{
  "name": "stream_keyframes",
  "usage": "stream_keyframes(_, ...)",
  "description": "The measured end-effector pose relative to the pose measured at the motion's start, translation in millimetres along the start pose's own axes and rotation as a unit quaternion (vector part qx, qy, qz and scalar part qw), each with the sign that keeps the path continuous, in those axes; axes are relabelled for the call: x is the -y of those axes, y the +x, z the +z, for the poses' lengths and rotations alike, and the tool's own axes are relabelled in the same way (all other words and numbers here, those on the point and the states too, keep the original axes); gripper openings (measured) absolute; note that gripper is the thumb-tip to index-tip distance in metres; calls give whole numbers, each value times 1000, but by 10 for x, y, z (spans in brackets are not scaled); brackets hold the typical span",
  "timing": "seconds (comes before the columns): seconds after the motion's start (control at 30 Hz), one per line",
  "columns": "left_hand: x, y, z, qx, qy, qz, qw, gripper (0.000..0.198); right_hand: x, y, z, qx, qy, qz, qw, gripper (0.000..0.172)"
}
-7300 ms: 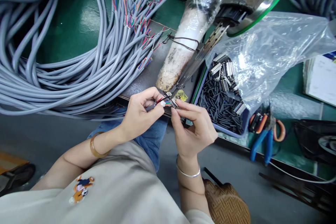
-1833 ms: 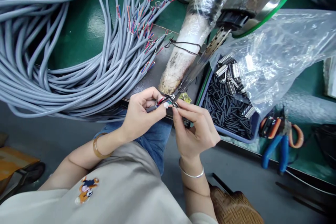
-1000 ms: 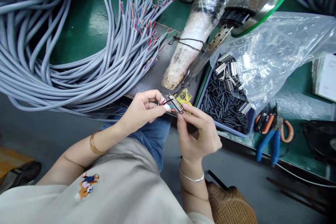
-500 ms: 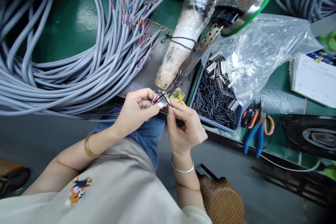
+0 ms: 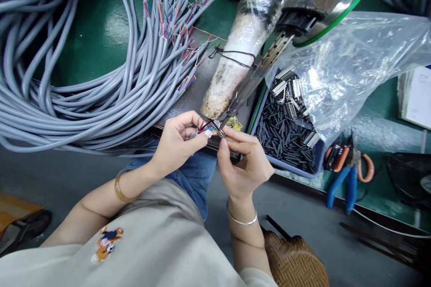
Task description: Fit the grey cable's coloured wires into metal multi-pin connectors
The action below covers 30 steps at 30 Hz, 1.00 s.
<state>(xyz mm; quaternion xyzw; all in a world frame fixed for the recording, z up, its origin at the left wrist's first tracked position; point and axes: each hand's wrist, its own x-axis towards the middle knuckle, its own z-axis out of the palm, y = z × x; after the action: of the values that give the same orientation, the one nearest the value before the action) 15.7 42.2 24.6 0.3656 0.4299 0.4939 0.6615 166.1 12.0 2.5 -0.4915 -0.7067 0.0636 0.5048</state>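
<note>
Both hands meet at the near edge of the bench (image 5: 101, 31). L hand (image 5: 177, 143) pinches thin coloured wires (image 5: 204, 128) w/ thumb & finger. R hand (image 5: 245, 166) pinches a metal plug (image 5: 218, 128) at its fingertips. Plug's long side slants up-left to down-right; wires go in from the left. A big wrapped tool (image 5: 235, 63) points down at it, v. close. Right of that: tray (image 5: 269, 94) of black tubes (image 5: 283, 139), clear bag (image 5: 346, 63), blue pliers (image 5: 340, 179). Grey cables (image 5: 84, 76) fill the bench's left side.
</note>
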Motion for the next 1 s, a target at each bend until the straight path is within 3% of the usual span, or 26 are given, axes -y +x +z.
stream_keyframes(0.33, -21, -10, -8, 13, 11, 38, 999, 19, 24, 59, -18, -8, -20, -7, 1000, 21)
stream_keyframes(0.7, -35, -19, -23, 1, 11, -30, 1000, 25, 0, -13, -20, -1, -64, -65, 996, 22)
stream_keyframes(1.0, -29, -43, -22, -11, 29, -43, 999, 23, 21, 9, 0, -17, -70, -36, 997, 22)
